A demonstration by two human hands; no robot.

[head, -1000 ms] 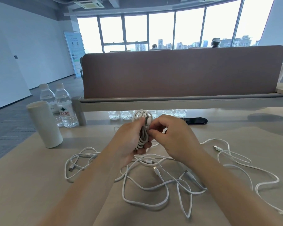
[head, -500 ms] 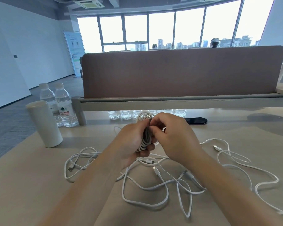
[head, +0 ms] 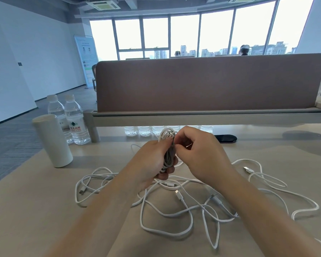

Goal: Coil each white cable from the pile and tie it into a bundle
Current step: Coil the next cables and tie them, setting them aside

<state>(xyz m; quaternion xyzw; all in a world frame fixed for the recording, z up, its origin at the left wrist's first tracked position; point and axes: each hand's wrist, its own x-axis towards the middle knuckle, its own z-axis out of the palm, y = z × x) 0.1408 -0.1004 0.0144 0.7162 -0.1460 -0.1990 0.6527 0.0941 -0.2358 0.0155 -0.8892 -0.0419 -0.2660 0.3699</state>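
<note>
The tabletop (head: 35, 210) fills the lower view, with a brown screen (head: 209, 84) along its far edge. Spread across its middle is the pile (head: 178, 193) of loose white cables, looped over one another with connectors showing. At the left stand a white cup (head: 53, 140) and two bottles (head: 75, 121), well apart from the work.

Above the pile, lifted off the surface, the left hand (head: 152, 164) has its fingers curled round the waist of a coil (head: 167, 134), whose loops poke out above the fist. The right hand (head: 200, 154) is closed to a pinch against the coil's side near the top. It seems to hold the free tail, though the fingertips hide the strand itself.

The step looks like the tie-off. To do it well, hold the left grip firm so the loops don't spring and wrap the tail snugly round the waist. Then tuck the end through a loop — tight enough to hold, not so tight that the cable kinks.
</note>
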